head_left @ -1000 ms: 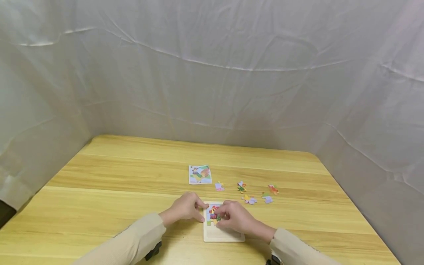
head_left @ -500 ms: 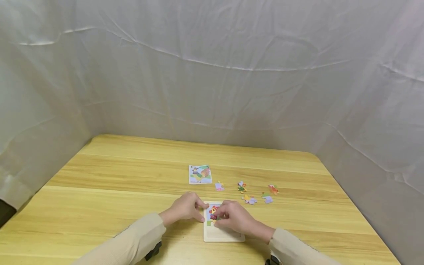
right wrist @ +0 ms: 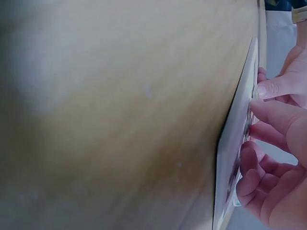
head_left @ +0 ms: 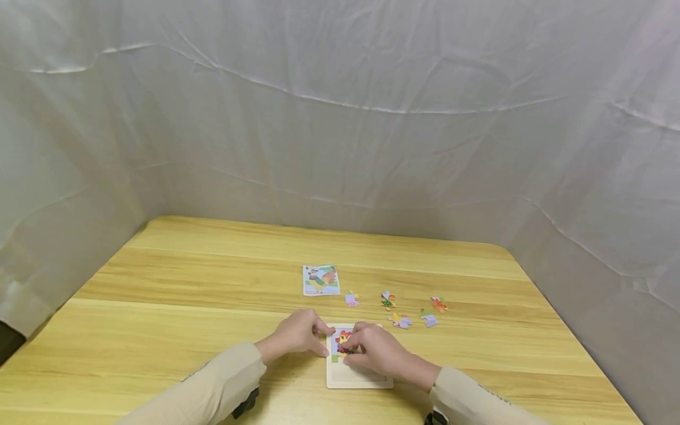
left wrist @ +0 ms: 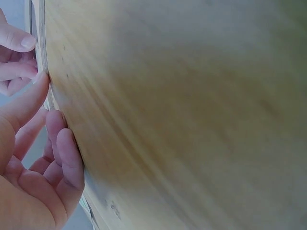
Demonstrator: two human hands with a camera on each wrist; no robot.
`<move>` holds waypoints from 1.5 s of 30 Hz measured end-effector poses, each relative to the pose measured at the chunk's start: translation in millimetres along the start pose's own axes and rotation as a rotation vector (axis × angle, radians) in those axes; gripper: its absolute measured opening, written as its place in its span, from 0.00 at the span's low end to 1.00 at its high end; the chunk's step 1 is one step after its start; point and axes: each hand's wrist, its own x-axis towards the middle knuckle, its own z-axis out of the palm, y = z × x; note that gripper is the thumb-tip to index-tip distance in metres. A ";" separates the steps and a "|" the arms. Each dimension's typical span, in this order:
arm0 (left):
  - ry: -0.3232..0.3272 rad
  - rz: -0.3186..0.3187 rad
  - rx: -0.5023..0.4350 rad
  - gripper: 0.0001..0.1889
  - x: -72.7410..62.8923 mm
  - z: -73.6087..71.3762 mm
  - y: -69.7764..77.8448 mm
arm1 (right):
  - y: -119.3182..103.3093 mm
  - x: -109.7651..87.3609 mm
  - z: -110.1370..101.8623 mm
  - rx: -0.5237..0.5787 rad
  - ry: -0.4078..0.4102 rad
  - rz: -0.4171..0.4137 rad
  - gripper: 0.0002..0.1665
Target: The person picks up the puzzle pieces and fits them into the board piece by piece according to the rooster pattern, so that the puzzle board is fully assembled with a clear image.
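A pale puzzle board [head_left: 361, 382] lies at the front middle of the table, partly filled with a bright rooster-like picture [head_left: 345, 336]. My left hand [head_left: 297, 332] steadies it, thumb and index fingertips right at its left rim; the left wrist view shows the other fingers of this hand [left wrist: 38, 177] loosely bent. Over the picture, my right hand [head_left: 379, 349] pinches a dark reddish puzzle piece [head_left: 345, 349] between thumb and index finger. That hand covers much of the board's right half. In the right wrist view, the fingers [right wrist: 271, 112] reach down onto the board [right wrist: 235, 139].
Behind the board lies a square picture card [head_left: 321, 280] with a bird on it. Loose puzzle pieces spread to its right, among them a lilac one [head_left: 352, 299], a green one [head_left: 388, 300], a yellow one [head_left: 399, 320] and a red one [head_left: 438, 304]. Grey cloth [head_left: 340, 147] hangs around the table.
The right hand's fingertips shift very slightly over the picture, and the dark piece under them turns a little and is more covered. The left hand, board and loose pieces stay put.
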 end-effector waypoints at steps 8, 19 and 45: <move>0.004 -0.002 0.000 0.21 -0.9 0.4 -0.8 | -1.9 3.1 -3.2 0.000 -0.030 -0.005 0.09; 0.008 0.011 -0.011 0.21 0.6 0.4 -1.2 | -2.8 4.0 -3.6 0.045 -0.017 0.040 0.11; -0.033 0.307 0.120 0.10 -6.1 -2.0 -1.9 | 17.1 -6.3 2.7 0.276 0.050 0.018 0.11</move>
